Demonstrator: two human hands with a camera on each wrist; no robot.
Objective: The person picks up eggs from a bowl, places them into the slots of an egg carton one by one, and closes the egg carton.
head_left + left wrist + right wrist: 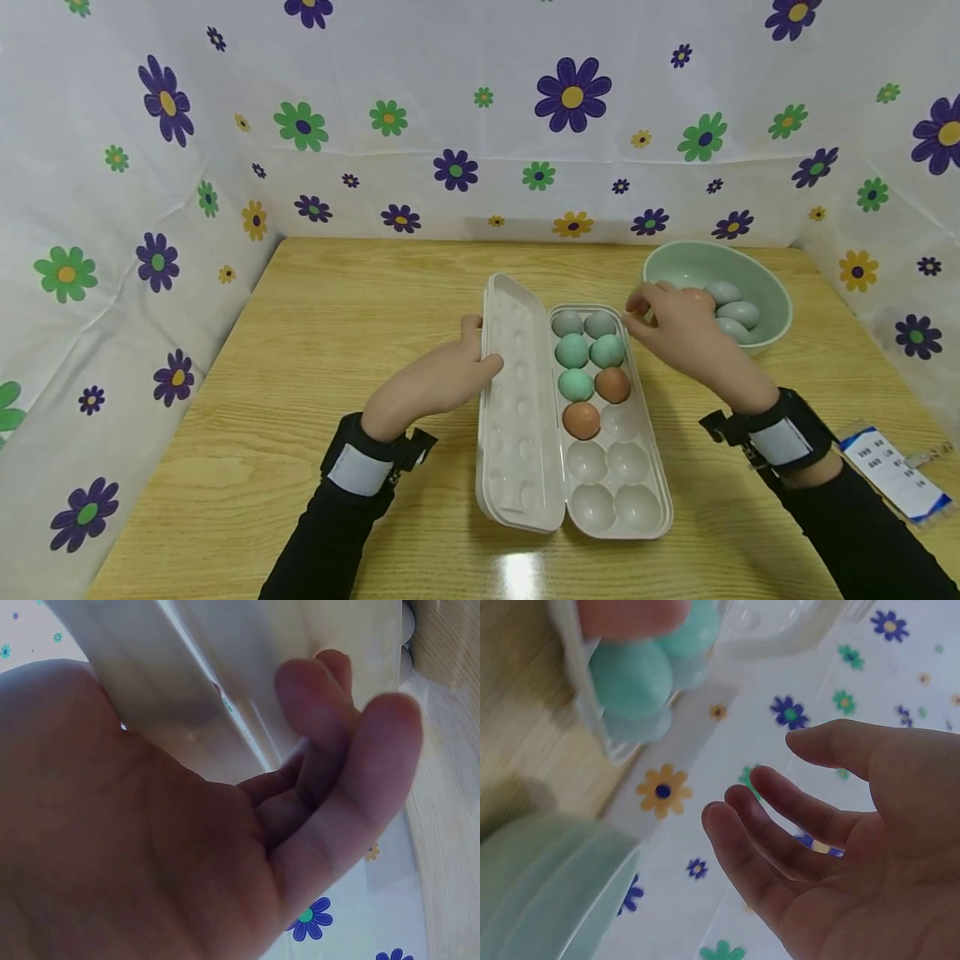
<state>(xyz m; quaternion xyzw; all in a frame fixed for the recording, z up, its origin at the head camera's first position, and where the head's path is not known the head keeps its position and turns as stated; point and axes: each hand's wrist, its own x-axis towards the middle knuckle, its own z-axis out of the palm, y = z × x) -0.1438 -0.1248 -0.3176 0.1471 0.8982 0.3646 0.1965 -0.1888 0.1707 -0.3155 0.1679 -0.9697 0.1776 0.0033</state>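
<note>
In the head view an egg carton point(652, 467) lies lengthwise on the table, its lid point(517, 417) raised on the left. Two grey eggs point(599, 324) fill its far row. Nearer sit three green eggs point(572, 351) and two brown eggs point(581, 420); the cups closest to me are bare. My left hand point(438, 379) grips the lid's outer edge, thumb over the rim and fingers behind. With nothing in its loosely bent fingers, my right hand point(678, 329) hovers between carton and green bowl point(776, 312). The bowl holds several grey eggs point(738, 313) and a brown one.
A wooden table point(337, 333) carries everything. Flower-printed cloth point(465, 83) hangs behind it and along both sides. At the right edge lies a blue-and-white card point(892, 471) with a clip.
</note>
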